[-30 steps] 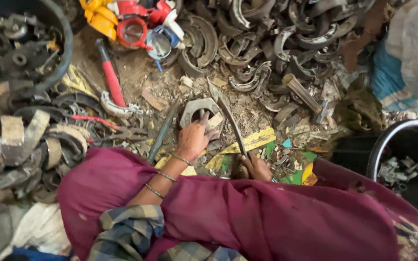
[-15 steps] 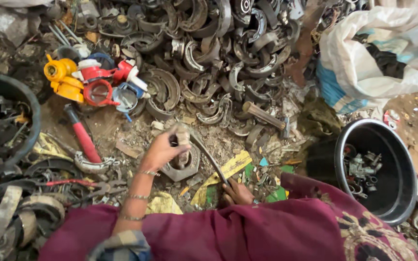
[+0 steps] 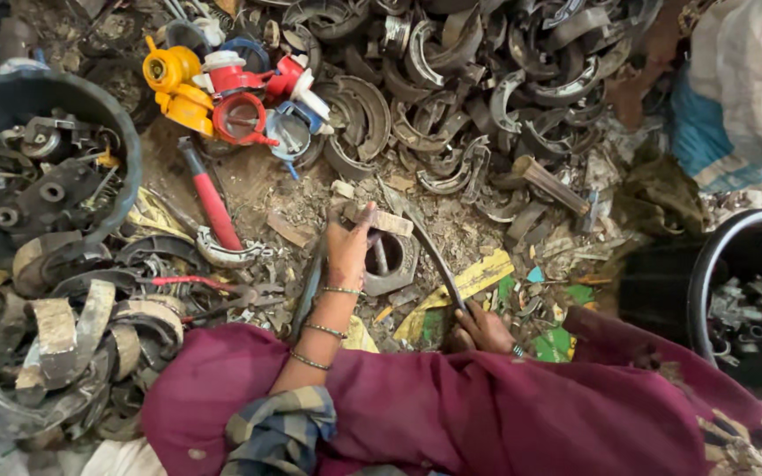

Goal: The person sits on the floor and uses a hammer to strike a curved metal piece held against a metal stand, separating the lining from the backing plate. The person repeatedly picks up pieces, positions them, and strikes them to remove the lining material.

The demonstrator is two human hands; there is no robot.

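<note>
Steadying a curved brake shoe [image 3: 390, 260] on the dirt floor [image 3: 302, 189], the left hand [image 3: 348, 251] has its fingers closed over the shoe's upper edge, where a pale strip of lining [image 3: 392, 221] shows, pinning the part down. The right hand [image 3: 485, 328] is closed around the lower end of a long dark metal bar [image 3: 434, 256], whose far end slants up to the top of the shoe beside the left fingers. By the look of it, this is the prying stage: the bar's tip seems set at the seam between lining and metal, though whether it has bitten in cannot be told. A next move would call for the shoe held firm against sliding and the bar levered with the tip kept clear of the left fingertips. Around the work lie a big heap of brake shoes [image 3: 451, 79], a red-handled hammer [image 3: 211, 198], red and yellow plastic parts [image 3: 222, 88], a dark tub of metal parts [image 3: 37, 176] and a black bucket [image 3: 716, 264].
</note>
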